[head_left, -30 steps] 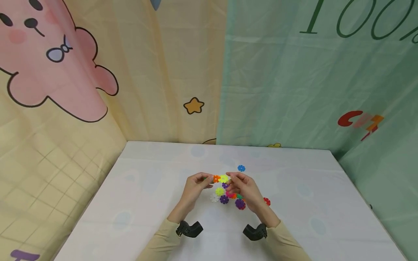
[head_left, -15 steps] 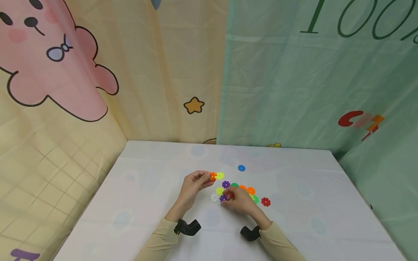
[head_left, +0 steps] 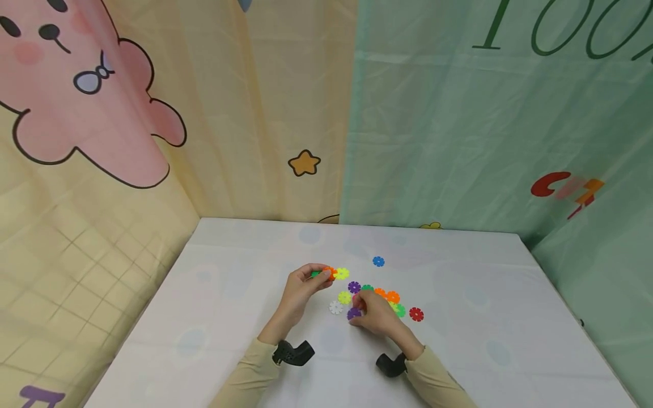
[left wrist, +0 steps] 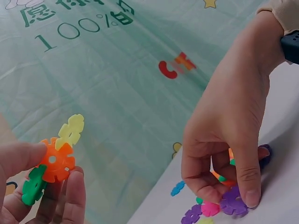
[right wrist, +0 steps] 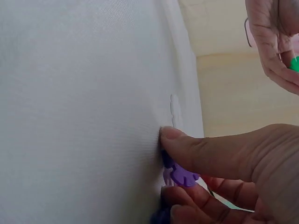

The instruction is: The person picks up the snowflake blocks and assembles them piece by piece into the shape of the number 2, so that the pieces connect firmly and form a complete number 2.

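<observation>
plainly, the left hand (head_left: 301, 289) is raised off the table (head_left: 484, 317), its thumb and fingers pinching the orange disc (left wrist: 58, 161) of a short chain. that disc sits right at the fingertips, the thumb at one edge and the other fingers under and behind it. the yellow disc (left wrist: 71, 131) meets its upper edge and sticks out beyond the fingers, tilted; the green disc (left wrist: 34, 185) joins it on the other side, tucked in close to the palm.

the right hand (head_left: 380, 314) is down at the table, its thumb and fingers curled to pinch the purple disc (left wrist: 234, 201). this one lies between the tips, the thumb touching one edge and the fingers on the opposite side.

just beside it, the pink disc (left wrist: 210, 208) shows past the fingers. the white disc (head_left: 335, 307) lies on the table between the two hands, near the pinched one, with a lemon disc (head_left: 344, 297) and a violet disc (head_left: 354, 287) a little farther forward. beyond the right hand's knuckles lies an amber disc (head_left: 393, 296); a red disc (head_left: 416, 314) rests to its right, and a blue disc (head_left: 378, 261) lies farthest forward, apart from the others.
</observation>
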Action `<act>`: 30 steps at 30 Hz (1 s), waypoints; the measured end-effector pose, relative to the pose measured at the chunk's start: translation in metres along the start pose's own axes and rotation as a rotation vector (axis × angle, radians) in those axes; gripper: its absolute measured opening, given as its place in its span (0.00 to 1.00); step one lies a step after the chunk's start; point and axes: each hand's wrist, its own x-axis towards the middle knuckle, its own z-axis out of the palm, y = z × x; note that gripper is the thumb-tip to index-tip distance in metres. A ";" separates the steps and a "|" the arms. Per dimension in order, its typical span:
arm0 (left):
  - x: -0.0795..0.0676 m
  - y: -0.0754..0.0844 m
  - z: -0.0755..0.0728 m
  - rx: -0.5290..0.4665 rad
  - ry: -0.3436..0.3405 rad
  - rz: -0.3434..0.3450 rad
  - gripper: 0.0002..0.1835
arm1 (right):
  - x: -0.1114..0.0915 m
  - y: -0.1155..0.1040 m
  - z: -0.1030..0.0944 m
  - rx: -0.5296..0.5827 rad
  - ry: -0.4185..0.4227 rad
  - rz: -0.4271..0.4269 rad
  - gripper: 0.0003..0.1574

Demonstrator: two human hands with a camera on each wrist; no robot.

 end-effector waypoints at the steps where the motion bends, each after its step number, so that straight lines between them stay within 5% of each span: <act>1: 0.000 -0.001 0.000 0.003 0.002 0.002 0.16 | -0.001 0.001 0.000 0.016 0.008 -0.007 0.19; 7: 0.001 -0.003 0.001 0.018 0.007 0.025 0.15 | -0.008 0.004 -0.003 0.155 0.117 -0.072 0.13; 14: 0.000 -0.002 0.003 0.091 0.025 0.055 0.14 | -0.016 -0.015 -0.020 0.412 0.381 -0.216 0.12; 22: -0.002 0.000 0.007 0.145 0.029 0.093 0.12 | -0.027 -0.047 -0.038 0.400 0.490 -0.382 0.11; 30: -0.014 0.022 0.015 0.211 -0.016 0.145 0.11 | -0.032 -0.068 -0.047 0.345 0.531 -0.431 0.09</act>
